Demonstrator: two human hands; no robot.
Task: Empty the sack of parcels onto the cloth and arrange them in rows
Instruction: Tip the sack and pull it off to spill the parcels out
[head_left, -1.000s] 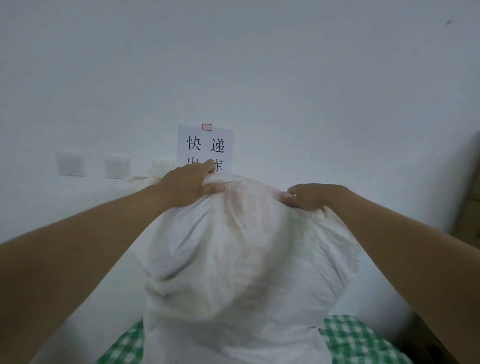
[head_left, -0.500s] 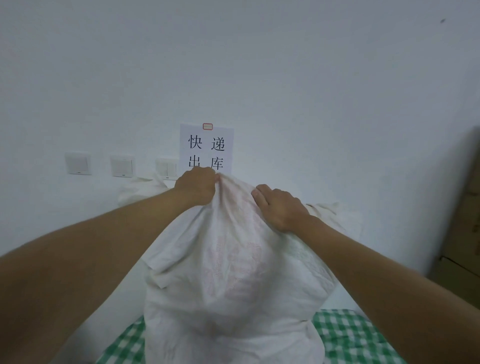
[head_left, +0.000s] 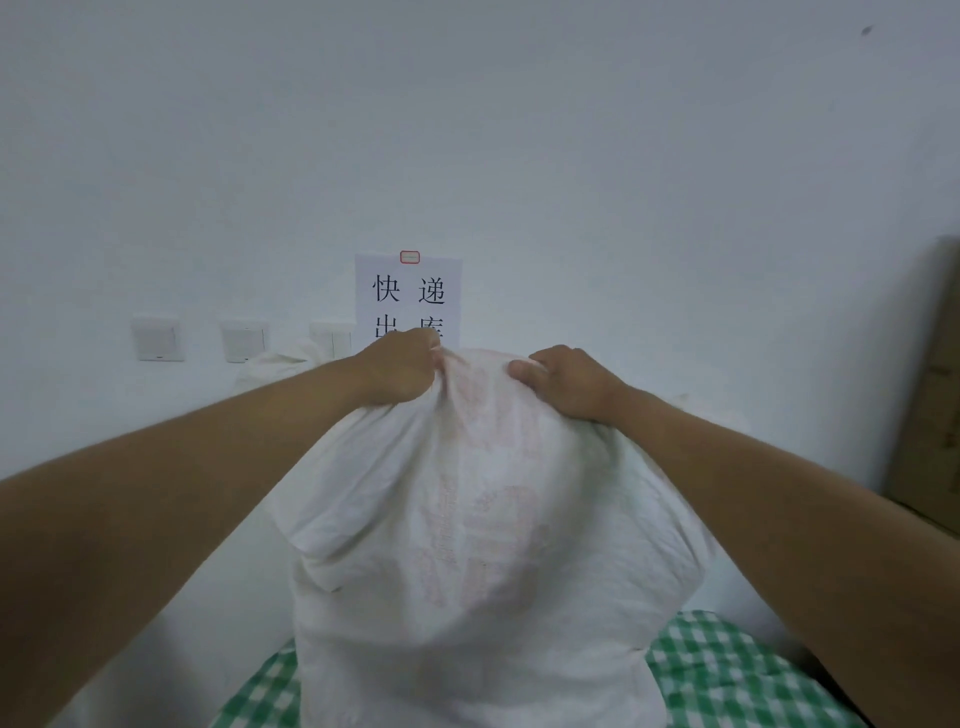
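White sack (head_left: 478, 519), contents hidden

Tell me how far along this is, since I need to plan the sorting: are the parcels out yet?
Done: nothing visible; no parcels lie on the green checked cloth. In hand: the left hand and right hand grip the top of the bulging white sack, which stands over the cloth. Left: emptying it and arranging rows.
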